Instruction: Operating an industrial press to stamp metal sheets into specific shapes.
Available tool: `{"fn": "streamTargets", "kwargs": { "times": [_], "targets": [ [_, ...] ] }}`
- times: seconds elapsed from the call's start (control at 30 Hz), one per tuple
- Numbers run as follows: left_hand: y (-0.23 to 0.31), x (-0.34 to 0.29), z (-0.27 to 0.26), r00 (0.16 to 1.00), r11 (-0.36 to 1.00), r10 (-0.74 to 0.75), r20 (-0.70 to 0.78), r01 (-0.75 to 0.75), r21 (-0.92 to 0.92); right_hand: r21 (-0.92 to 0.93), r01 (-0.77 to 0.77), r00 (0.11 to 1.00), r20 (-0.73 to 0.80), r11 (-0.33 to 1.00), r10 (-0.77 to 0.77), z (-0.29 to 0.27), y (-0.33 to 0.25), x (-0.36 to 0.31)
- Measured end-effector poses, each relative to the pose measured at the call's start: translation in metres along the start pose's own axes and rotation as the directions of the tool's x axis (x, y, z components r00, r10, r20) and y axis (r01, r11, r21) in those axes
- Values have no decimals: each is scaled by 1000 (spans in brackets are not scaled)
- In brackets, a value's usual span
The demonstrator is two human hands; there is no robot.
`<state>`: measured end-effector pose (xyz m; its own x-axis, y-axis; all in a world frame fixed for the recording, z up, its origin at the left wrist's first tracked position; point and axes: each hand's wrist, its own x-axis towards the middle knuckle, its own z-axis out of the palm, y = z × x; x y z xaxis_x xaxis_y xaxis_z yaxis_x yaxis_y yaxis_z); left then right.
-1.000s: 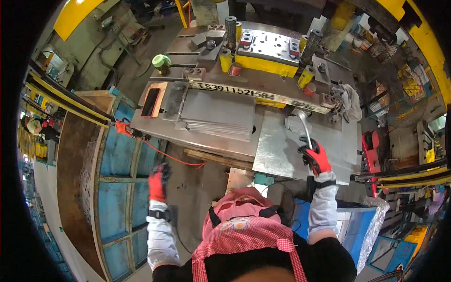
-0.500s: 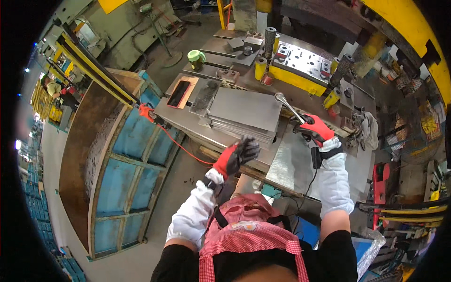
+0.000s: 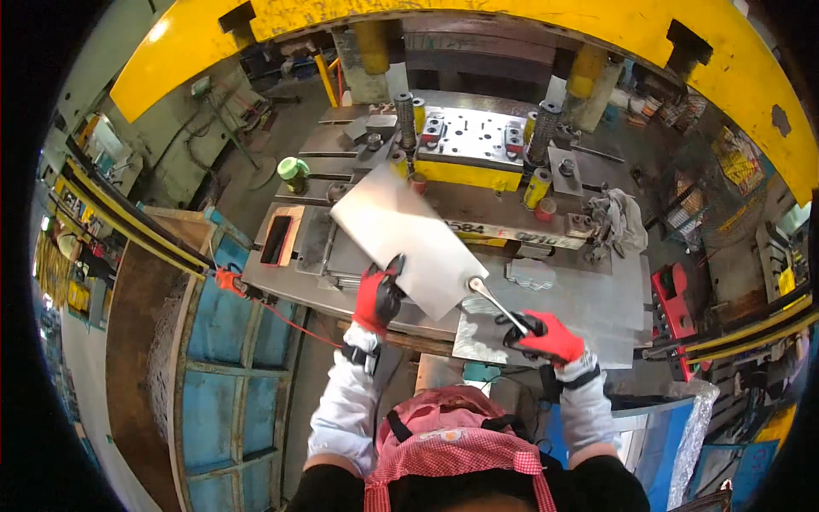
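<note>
A flat rectangular metal sheet (image 3: 409,243) is tilted up over the bench, lying askew above the sheet stack (image 3: 345,280). My left hand (image 3: 378,299), in a red and black glove, grips the sheet's near left edge. In my right hand (image 3: 544,335), gloved the same way, is a metal rod tool with a round cup-like head (image 3: 499,305). That head rests against the sheet's right corner. The fingers of my right hand are wrapped round the tool's lower end.
Beyond the sheet stands a press die (image 3: 469,141) with a yellow base and upright posts. A phone (image 3: 275,239) and a green-lidded cup (image 3: 293,173) are at the left. Cut metal pieces (image 3: 531,273) and a grey rag (image 3: 618,220) lie rightward. A blue bin (image 3: 209,341) stands left of the bench.
The top sheet has come off the stack and swung up, tilted. My left hand has closed on its edge, and the tool head now touches its corner. The whole view has turned rightward.
</note>
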<state>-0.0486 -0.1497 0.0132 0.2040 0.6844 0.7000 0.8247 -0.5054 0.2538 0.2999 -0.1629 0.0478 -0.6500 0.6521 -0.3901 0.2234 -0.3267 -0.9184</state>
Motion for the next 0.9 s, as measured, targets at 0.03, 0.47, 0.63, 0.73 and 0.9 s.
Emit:
{"fn": "streamTargets", "kwargs": {
  "times": [0.03,0.47,0.63,0.73,0.9],
  "targets": [
    [-11,16,10,999,994,50,11,-48,-94,4,117,989,-86,993,-116,7,12,-8],
    [-117,151,146,784,576,-298,544,602,-553,351,292,945,-247,890,-213,24,-35,36],
    [-69,135,122,658,-544,-334,675,450,-708,322,284,925,-341,903,-169,11,-36,56],
    [2,125,94,584,-679,-264,768,453,-578,209,288,937,-263,935,-230,-11,-36,50],
    [-2,106,100,650,-663,-344,677,342,-666,249,284,942,-251,926,-221,0,-49,56]
  ]
}}
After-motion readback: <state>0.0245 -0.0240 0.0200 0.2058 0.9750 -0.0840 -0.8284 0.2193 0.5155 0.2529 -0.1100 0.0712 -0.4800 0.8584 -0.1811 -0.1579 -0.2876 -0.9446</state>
